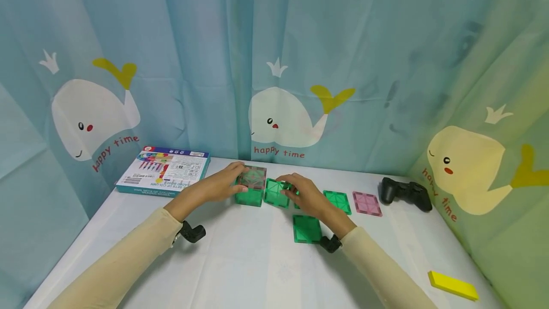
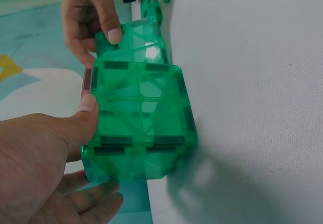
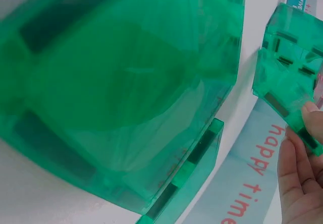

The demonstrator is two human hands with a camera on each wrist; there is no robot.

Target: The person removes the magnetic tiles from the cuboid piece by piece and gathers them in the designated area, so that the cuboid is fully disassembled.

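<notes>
In the head view, my left hand point(image 1: 222, 186) holds the side of a box built of see-through green magnetic tiles point(image 1: 249, 198). A pink tile point(image 1: 253, 173) tops this box. The left wrist view has my left thumb point(image 2: 87, 114) against the box's upper edge, fingers beneath and behind. My right hand point(image 1: 305, 195) pinches a green square tile point(image 1: 274, 196) just right of the box. That tile point(image 2: 133, 37) lies close along the box's edge in the left wrist view. My right thumb point(image 3: 314, 120) grips it in the right wrist view.
Another green tile point(image 1: 307, 229) is in front of my right hand. Farther right are a green tile point(image 1: 337, 202), a pink tile point(image 1: 367, 203), a black game controller point(image 1: 405, 194) and a yellow block point(image 1: 452, 285). A printed box point(image 1: 165, 170) is back left, before a curtain point(image 1: 206, 85).
</notes>
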